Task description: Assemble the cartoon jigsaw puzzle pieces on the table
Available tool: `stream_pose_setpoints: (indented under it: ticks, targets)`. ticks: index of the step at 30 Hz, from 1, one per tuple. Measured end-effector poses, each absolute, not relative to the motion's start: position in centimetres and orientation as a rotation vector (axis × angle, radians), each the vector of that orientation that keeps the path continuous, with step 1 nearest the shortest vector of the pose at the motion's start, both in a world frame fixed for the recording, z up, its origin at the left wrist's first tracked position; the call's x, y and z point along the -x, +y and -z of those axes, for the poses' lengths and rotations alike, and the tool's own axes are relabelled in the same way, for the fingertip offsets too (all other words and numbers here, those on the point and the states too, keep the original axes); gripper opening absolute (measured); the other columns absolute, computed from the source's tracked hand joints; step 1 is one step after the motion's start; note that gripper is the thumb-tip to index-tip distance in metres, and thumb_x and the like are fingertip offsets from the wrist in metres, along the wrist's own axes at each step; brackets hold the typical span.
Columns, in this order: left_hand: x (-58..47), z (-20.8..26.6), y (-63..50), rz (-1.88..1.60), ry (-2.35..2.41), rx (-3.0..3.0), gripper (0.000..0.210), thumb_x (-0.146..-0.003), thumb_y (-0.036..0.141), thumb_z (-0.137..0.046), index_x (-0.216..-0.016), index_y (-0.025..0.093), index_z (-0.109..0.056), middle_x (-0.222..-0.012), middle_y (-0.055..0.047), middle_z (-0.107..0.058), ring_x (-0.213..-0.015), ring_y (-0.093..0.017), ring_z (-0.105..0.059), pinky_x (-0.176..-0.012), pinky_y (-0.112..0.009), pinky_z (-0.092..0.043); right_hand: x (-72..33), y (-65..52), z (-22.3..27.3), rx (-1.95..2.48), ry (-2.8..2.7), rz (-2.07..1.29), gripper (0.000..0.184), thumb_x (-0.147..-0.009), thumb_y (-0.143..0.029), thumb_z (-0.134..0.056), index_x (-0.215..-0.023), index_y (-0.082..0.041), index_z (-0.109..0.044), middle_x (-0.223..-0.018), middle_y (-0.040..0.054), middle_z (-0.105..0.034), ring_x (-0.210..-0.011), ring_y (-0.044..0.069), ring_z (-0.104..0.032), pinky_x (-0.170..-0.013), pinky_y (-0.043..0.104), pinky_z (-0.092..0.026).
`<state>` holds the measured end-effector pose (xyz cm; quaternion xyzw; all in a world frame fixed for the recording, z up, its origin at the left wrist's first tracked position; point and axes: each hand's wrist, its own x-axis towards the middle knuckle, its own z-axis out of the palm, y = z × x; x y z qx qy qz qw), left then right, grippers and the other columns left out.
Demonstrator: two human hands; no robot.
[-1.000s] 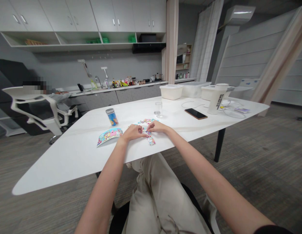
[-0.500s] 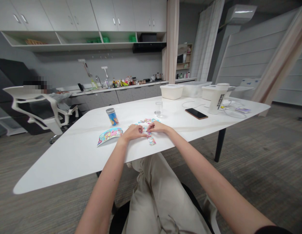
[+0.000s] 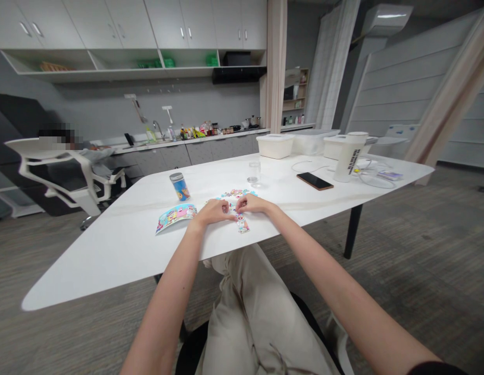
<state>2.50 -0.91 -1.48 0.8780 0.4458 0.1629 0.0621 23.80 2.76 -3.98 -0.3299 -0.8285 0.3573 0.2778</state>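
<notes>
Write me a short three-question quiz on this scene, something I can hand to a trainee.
1. Multiple choice: which of these is nearest the left hand?
A) the white cup
B) the curved picture sheet
C) the white lidded box

2. True or false: the phone lies flat on the table.

3. Count: how many of the person's hands are at the colourful printed pieces?

Key:
1. B; the sheet lies just to the left of that hand.
2. True; its dark screen faces up.
3. Two; the left hand and the right hand, both with bent fingers.
</notes>
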Motion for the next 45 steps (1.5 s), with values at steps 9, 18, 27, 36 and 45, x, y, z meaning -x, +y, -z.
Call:
stream_pose_setpoints:
  ticks: [9, 18, 27, 36, 45]
  targets:
    - [-2.7, 1.3, -1.2, -0.479, 1.355, -2.674, 0.047, -0.069, 0.067, -0.067, -0.069, 0.020, -0.061, -0.063, 0.000, -0.062, -0.062, -0.016, -0.054, -0.058, -0.027, -0.032, -23.6, 1.9, 3.4, 0.935, -2.222, -0.904, 0.008, -0.067, -0.012, -0.065, -0.071, -0.013, -0.072, -0.068, 0.0012, -0.070, -0.065, 0.013, -0.060, -0.067, 0.024, -0.045]
    - [-2.5, 1.9, -0.3, -0.533, 1.414, -2.748, 0.027, -0.088, 0.039, -0.052, -0.092, 0.018, -0.068, -0.070, -0.002, -0.065, -0.063, -0.017, -0.057, -0.062, -0.027, -0.037, -23.7, 2.8, 4.0, 1.181, -2.037, -0.610, 0.011, -0.077, -0.012, -0.060, -0.082, -0.013, -0.070, -0.071, 0.0011, -0.066, -0.067, 0.012, -0.057, -0.068, 0.023, -0.042]
    - [-2.7, 1.8, -0.4, -0.402, 1.286, -2.811, 0.036, -0.091, 0.039, -0.049, -0.109, 0.022, -0.075, -0.081, -0.005, -0.071, -0.073, -0.019, -0.062, -0.071, -0.027, -0.042, -25.0, 3.7, 4.2, 1.548, -1.764, -0.321, 0.014, -0.081, -0.011, -0.058, -0.086, -0.014, -0.070, -0.098, 0.0129, -0.067, -0.095, 0.022, -0.061, -0.084, 0.029, -0.044]
    - [-2.5, 1.6, -0.5, -0.406, 1.559, -2.739, 0.032, -0.090, 0.036, -0.049, -0.100, 0.018, -0.074, -0.091, -0.009, -0.074, -0.087, -0.024, -0.066, -0.080, -0.031, -0.044, -25.1, 4.1, 5.0, 1.637, -1.736, -0.331, 0.013, -0.073, -0.009, -0.065, -0.080, -0.017, -0.072, -0.097, 0.0127, -0.069, -0.097, 0.024, -0.063, -0.085, 0.029, -0.046]
    - [-2.3, 1.9, -0.3, -0.433, 1.675, -2.714, 0.032, -0.090, 0.033, -0.050, -0.111, 0.017, -0.067, -0.108, -0.011, -0.072, -0.098, -0.024, -0.065, -0.087, -0.032, -0.043, -25.9, 4.1, 4.6, 1.690, -1.626, -0.377, 0.014, -0.073, -0.008, -0.061, -0.074, -0.017, -0.072, -0.086, 0.0153, -0.072, -0.088, 0.027, -0.067, -0.076, 0.031, -0.047]
